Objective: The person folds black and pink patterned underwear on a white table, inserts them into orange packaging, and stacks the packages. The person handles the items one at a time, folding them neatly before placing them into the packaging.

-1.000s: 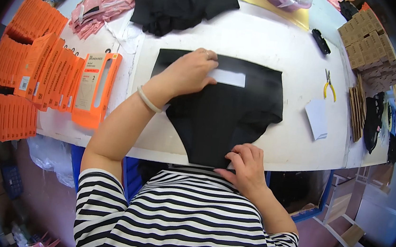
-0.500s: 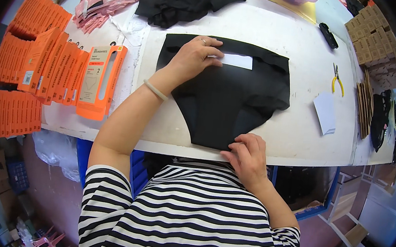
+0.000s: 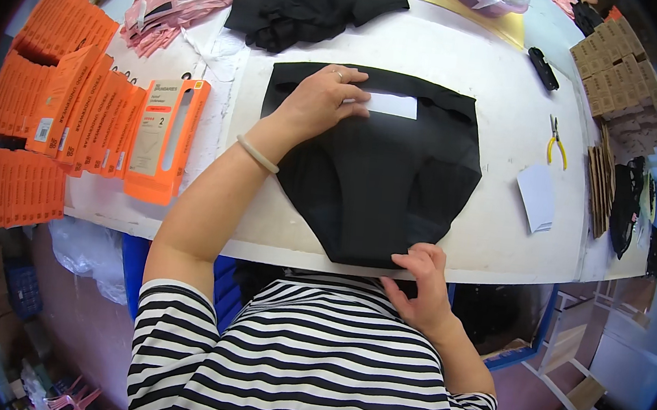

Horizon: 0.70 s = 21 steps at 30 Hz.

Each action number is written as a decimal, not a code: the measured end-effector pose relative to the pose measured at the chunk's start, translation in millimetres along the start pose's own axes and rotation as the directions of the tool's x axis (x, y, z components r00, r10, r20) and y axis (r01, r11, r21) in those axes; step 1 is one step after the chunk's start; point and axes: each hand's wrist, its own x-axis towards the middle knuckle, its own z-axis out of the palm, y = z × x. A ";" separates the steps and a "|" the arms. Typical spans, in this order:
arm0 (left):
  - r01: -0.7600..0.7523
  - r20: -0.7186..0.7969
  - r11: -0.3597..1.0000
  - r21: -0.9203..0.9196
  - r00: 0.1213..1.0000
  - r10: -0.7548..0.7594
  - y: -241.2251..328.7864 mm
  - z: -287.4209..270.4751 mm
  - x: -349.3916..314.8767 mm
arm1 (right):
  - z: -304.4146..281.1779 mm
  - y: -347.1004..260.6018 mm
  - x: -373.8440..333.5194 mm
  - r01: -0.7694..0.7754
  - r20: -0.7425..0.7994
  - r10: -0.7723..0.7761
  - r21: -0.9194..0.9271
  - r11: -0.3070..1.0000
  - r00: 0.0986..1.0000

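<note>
Briefs (image 3: 378, 186): one pair, plain black, smooth fabric; spread flat before you, mid-frame; waistband end away from you, toward top of frame; narrow crotch end nearest you, at lower centre; leg edges slanting inward. White strip (image 3: 393, 106): rectangular; lying crosswise on briefs near waistband, upper centre of frame; left end covered.

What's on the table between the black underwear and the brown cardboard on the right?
A small stack of white cards, with the yellow-handled pliers slightly farther from the person. The head view shows both.
</note>
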 end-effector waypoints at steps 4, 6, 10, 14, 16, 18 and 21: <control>-0.122 0.042 0.992 0.009 0.992 0.122 21.3 -5.7 -12.9 | -14.3 -2.5 0.0 0.149 0.067 -0.138 -0.210 0.966 0.988; -0.183 0.093 0.982 0.047 0.979 0.179 40.2 -12.0 -22.2 | -38.0 -23.3 12.2 0.173 0.062 -0.163 -0.229 0.958 0.985; -0.205 0.210 0.977 0.052 0.959 0.190 71.3 -19.2 -53.1 | -83.3 -40.4 49.3 0.171 0.096 -0.158 -0.153 0.973 0.983; -0.230 0.294 0.969 0.091 0.936 0.194 80.2 -26.6 -70.9 | -68.1 -12.2 108.2 0.062 0.056 -0.051 -0.213 0.975 0.997; -0.261 0.330 0.956 0.133 0.921 0.205 78.8 -27.0 -71.7 | -50.5 22.4 127.9 0.030 0.095 -0.012 -0.197 0.980 0.995; -0.126 0.240 0.990 -0.059 0.961 0.137 77.8 -21.9 -74.0 | -32.0 48.7 142.8 0.029 0.114 -0.004 -0.223 0.974 0.993; -0.109 0.229 0.984 -0.144 0.963 0.141 71.1 -13.2 -77.7 | -17.9 67.3 151.7 -0.065 0.136 0.107 -0.280 0.958 0.985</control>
